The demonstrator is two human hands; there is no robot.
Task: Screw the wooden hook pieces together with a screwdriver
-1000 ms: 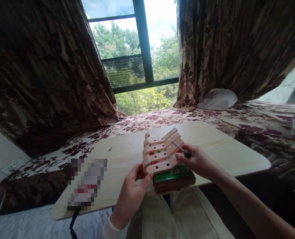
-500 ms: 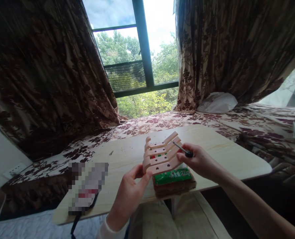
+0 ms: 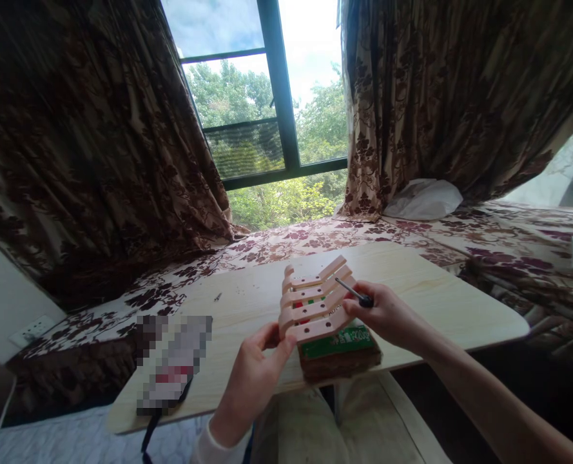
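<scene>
A pale wooden slatted rack (image 3: 310,312), with bent slats and dark holes or screws in them, rests over a green-labelled package (image 3: 349,341) at the table's near edge. My left hand (image 3: 262,361) pinches the rack's near left end between thumb and fingers. In my right hand (image 3: 373,306) is a screwdriver (image 3: 354,290) with a dark handle end, its thin metal shaft pointing up and left above the rack's right side. My right fingers are closed around it beside the slats, and whether they also touch the wood I cannot tell.
The light wooden table (image 3: 441,303) has small bits (image 3: 217,297) lying left of the rack. A pixelated object with a black strap (image 3: 149,432) lies at the left edge. Behind are a patterned cloth surface (image 3: 286,235), a white plastic bag (image 3: 424,200), curtains and a window.
The view has shifted very slightly. Both hands keep their holds, and the rack and screwdriver stay almost where they were.
</scene>
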